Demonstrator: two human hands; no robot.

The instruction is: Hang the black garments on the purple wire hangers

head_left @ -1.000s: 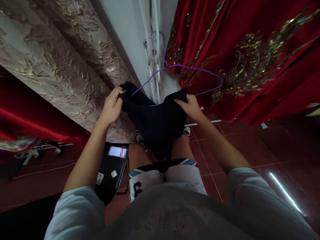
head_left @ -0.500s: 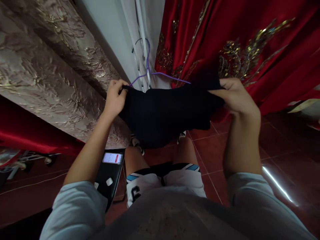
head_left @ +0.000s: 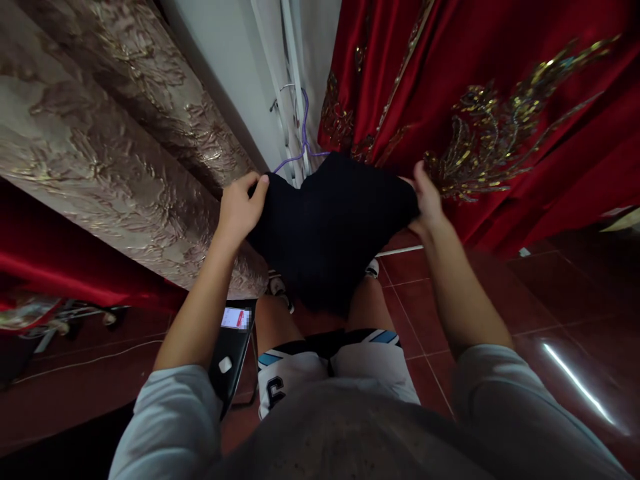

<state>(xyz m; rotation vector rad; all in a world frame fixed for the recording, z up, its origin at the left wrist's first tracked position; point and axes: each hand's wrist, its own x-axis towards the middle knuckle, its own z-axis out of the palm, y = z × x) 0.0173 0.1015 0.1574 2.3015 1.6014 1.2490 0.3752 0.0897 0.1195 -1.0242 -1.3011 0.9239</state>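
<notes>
A dark shirt [head_left: 330, 227] is draped over a purple clothes hanger [head_left: 306, 127], which hooks onto a white metal upright in front of me. Only the hook, neck and part of the arms of the hanger show; cloth covers the rest. My left hand [head_left: 243, 203] pinches the shirt at its left shoulder, thumb on top, close to the hanger's left end. At the other side my right hand [head_left: 426, 197] grips the shirt's right edge. Its thumb points up, and some of its fingers are hidden behind the cloth.
A textured beige-gold curtain [head_left: 125, 133] hangs at the left, and a red curtain [head_left: 480, 53] with gold sequins at the right. Below left, a phone [head_left: 235, 318] and a small white case [head_left: 225, 365] lie on a black stool [head_left: 233, 343]. The floor [head_left: 415, 300] is red tile.
My right hand has moved left and inward, and its thumb has lifted. The right side of the shirt now covers the hanger's right arm and hangs lower. My left hand keeps its pinch.
</notes>
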